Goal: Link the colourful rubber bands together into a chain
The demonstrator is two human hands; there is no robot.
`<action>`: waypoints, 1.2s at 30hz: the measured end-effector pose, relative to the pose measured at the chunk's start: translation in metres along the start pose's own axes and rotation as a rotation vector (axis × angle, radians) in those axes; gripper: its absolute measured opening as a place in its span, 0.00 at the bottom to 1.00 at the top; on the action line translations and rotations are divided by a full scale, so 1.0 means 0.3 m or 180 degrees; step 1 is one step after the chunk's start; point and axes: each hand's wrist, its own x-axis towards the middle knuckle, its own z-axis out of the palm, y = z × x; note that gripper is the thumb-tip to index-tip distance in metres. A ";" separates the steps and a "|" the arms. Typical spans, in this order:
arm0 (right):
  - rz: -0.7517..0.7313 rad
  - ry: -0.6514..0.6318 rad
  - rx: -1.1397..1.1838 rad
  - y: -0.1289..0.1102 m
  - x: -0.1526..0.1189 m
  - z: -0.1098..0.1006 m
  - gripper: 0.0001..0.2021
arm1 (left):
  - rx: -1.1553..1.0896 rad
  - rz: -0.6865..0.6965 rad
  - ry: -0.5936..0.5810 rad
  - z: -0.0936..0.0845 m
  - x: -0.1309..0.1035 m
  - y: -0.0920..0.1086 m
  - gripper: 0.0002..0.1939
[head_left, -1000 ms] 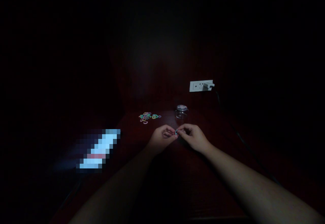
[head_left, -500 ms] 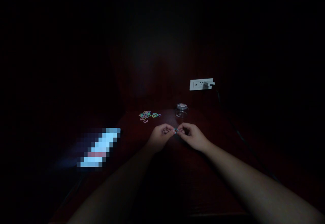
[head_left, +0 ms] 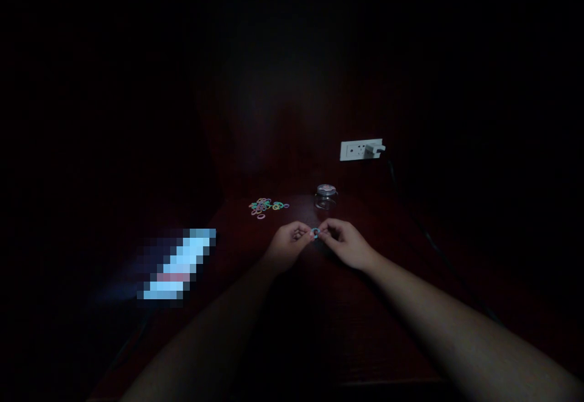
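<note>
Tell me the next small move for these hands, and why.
I'd probably have the right hand let go of the blue ring, leaving it with the left hand. Both hands appear to pinch it from opposite sides, so one grip could likely hold it, and the left hand is nearer the pile of coloured rings.

Between the fingers (head_left: 329,241), a small ring (head_left: 316,237) is looking smooth, its material being hard to tell. Beyond them, leftward, loose bands (head_left: 261,206) are appearing smooth too. Just past the fingers, a transparent jar (head_left: 325,203), glass or clear plastic, is gleaming glossily. Beneath them, the wood-like bench (head_left: 301,210) is giving a faint sheen. Farther off, rightward, a socket plate (head_left: 351,151) is showing smooth plastic.
</note>
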 end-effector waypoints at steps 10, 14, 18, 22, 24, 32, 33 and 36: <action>0.0017 0.0019 0.0079 -0.006 -0.001 0.001 0.05 | 0.0100 0.0010 0.0000 -0.002 0.000 0.002 0.08; -0.0015 0.0015 0.0042 -0.012 -0.003 0.000 0.05 | 0.0090 0.0018 0.0020 -0.002 0.002 -0.004 0.08; -0.0024 0.0048 0.0014 -0.019 -0.004 0.001 0.06 | 0.0092 0.0042 0.0020 -0.004 0.000 -0.003 0.09; -0.0016 0.0048 0.0034 -0.020 -0.004 0.003 0.07 | 0.0083 0.0038 0.0033 -0.002 -0.001 0.005 0.10; -0.0030 0.0041 0.0018 -0.019 -0.004 0.004 0.07 | 0.0046 0.0025 0.0055 -0.002 -0.002 0.007 0.10; 0.0011 0.0091 0.0045 -0.016 -0.005 0.003 0.05 | 0.0048 -0.0028 0.0080 -0.001 -0.002 -0.004 0.08; 0.0014 0.0090 0.0050 -0.015 -0.005 0.003 0.05 | 0.0039 -0.0037 0.0068 0.000 -0.003 -0.005 0.08; 0.0009 0.0091 0.0023 -0.012 -0.005 0.003 0.05 | 0.0016 -0.0047 0.0021 0.001 -0.004 -0.006 0.07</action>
